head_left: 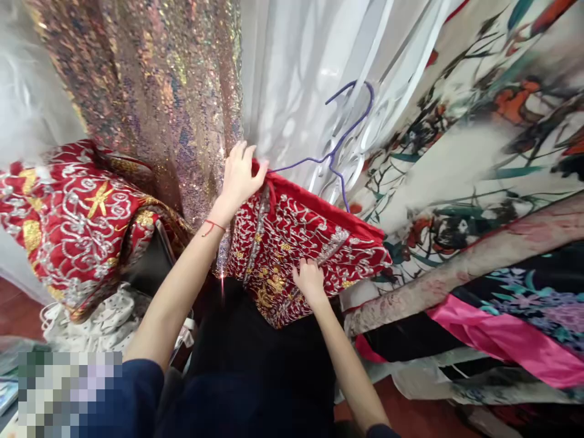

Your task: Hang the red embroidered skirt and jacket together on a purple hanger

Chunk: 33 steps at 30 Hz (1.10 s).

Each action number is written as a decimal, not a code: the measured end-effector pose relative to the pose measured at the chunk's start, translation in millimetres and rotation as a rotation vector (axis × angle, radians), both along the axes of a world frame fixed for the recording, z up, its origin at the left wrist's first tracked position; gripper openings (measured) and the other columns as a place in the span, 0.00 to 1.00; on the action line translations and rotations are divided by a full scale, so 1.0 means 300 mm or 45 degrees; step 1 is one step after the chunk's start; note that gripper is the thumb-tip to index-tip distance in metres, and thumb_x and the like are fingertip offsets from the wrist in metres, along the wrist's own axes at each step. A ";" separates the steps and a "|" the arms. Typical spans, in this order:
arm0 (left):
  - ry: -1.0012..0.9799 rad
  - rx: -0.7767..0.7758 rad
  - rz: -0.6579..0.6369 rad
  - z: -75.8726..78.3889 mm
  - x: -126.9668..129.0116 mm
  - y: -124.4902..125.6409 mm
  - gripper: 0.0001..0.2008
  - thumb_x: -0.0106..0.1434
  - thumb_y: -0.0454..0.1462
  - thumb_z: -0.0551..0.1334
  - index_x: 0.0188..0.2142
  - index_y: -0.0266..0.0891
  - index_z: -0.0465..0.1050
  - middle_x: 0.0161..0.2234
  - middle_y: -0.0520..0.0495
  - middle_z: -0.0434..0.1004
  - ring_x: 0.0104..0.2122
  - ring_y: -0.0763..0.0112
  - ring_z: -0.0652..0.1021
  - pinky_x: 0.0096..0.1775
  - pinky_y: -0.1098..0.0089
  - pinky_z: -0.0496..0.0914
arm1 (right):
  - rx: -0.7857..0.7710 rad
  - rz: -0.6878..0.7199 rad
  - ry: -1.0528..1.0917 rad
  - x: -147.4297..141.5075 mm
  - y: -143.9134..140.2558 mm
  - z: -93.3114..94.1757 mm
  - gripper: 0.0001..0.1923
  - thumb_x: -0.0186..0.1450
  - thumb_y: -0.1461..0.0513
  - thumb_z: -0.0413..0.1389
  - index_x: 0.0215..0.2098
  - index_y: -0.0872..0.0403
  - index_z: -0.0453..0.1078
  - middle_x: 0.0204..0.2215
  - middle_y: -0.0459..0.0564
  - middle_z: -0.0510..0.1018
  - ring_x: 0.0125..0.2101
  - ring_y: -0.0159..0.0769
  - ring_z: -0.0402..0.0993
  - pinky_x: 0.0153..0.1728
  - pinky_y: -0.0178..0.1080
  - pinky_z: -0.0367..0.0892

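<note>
A red embroidered skirt (292, 243), covered in silver and gold patterns, lies across my lap with its plain red waistband (326, 207) uppermost. My left hand (241, 173) grips the waistband's left corner, thumb over the edge. Lower on the front, my right hand (310, 283) is closed with curled fingers on the embroidered cloth. From inside the waistband rises a purple wire hanger (335, 149), its hook tilted up and to the right; its lower part is hidden by the skirt.
Another red embroidered garment (86, 225) is heaped on the left, above white dotted cloth (109, 319). A sequinned fabric (150, 91) hangs behind my left hand. White hangers (365, 146) and floral garments (456, 158) hang at the right, with a pink band (511, 347) lower down.
</note>
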State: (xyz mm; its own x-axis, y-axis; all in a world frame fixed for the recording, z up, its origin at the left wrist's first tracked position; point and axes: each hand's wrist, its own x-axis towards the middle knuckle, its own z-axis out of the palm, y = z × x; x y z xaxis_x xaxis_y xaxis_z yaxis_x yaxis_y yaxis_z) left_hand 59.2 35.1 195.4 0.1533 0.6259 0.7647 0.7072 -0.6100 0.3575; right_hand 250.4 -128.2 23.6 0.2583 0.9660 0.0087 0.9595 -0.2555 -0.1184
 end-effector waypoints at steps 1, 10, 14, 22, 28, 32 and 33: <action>0.047 -0.013 -0.001 0.007 -0.003 0.015 0.19 0.70 0.50 0.53 0.46 0.40 0.74 0.58 0.36 0.73 0.62 0.51 0.67 0.63 0.50 0.58 | 0.007 0.016 0.005 0.025 0.016 -0.005 0.17 0.71 0.60 0.48 0.52 0.61 0.71 0.52 0.66 0.76 0.56 0.50 0.71 0.52 0.47 0.66; 0.276 0.026 0.068 -0.050 -0.061 -0.204 0.27 0.74 0.49 0.47 0.20 0.41 0.60 0.21 0.50 0.68 0.24 0.70 0.69 0.34 0.65 0.59 | 0.147 0.227 0.191 0.019 0.021 0.101 0.13 0.71 0.58 0.51 0.45 0.57 0.73 0.44 0.61 0.79 0.49 0.48 0.75 0.51 0.46 0.67; 0.259 0.070 0.164 -0.070 -0.038 -0.359 0.24 0.74 0.46 0.50 0.22 0.41 0.62 0.21 0.51 0.67 0.25 0.69 0.69 0.35 0.65 0.59 | 0.699 0.411 0.619 -0.090 -0.049 0.212 0.11 0.71 0.57 0.50 0.40 0.54 0.71 0.37 0.55 0.80 0.41 0.44 0.78 0.45 0.44 0.70; 0.219 0.057 0.176 -0.076 -0.017 -0.400 0.20 0.74 0.44 0.50 0.25 0.42 0.64 0.23 0.50 0.68 0.27 0.68 0.69 0.35 0.64 0.59 | 0.989 0.387 1.221 -0.230 -0.078 0.321 0.08 0.70 0.56 0.54 0.38 0.51 0.69 0.29 0.46 0.79 0.30 0.34 0.76 0.37 0.36 0.70; 0.265 0.014 0.045 -0.069 -0.044 -0.346 0.19 0.73 0.46 0.51 0.29 0.42 0.67 0.26 0.50 0.70 0.30 0.67 0.70 0.38 0.64 0.61 | 0.898 0.292 1.312 -0.188 -0.071 0.305 0.13 0.73 0.55 0.48 0.33 0.51 0.66 0.26 0.45 0.78 0.27 0.33 0.75 0.34 0.35 0.67; 0.342 -0.063 -0.108 -0.054 -0.076 -0.315 0.18 0.71 0.51 0.53 0.33 0.42 0.69 0.28 0.49 0.72 0.31 0.66 0.72 0.39 0.64 0.63 | 0.832 0.339 1.604 -0.165 -0.109 0.282 0.18 0.74 0.53 0.47 0.29 0.51 0.64 0.24 0.43 0.74 0.26 0.31 0.71 0.33 0.34 0.66; 0.351 -0.084 -0.136 -0.051 -0.083 -0.304 0.19 0.70 0.52 0.53 0.34 0.42 0.69 0.28 0.49 0.71 0.31 0.66 0.72 0.39 0.64 0.63 | 0.843 0.341 1.730 -0.165 -0.117 0.276 0.19 0.74 0.53 0.46 0.27 0.51 0.63 0.22 0.42 0.71 0.24 0.30 0.69 0.31 0.34 0.66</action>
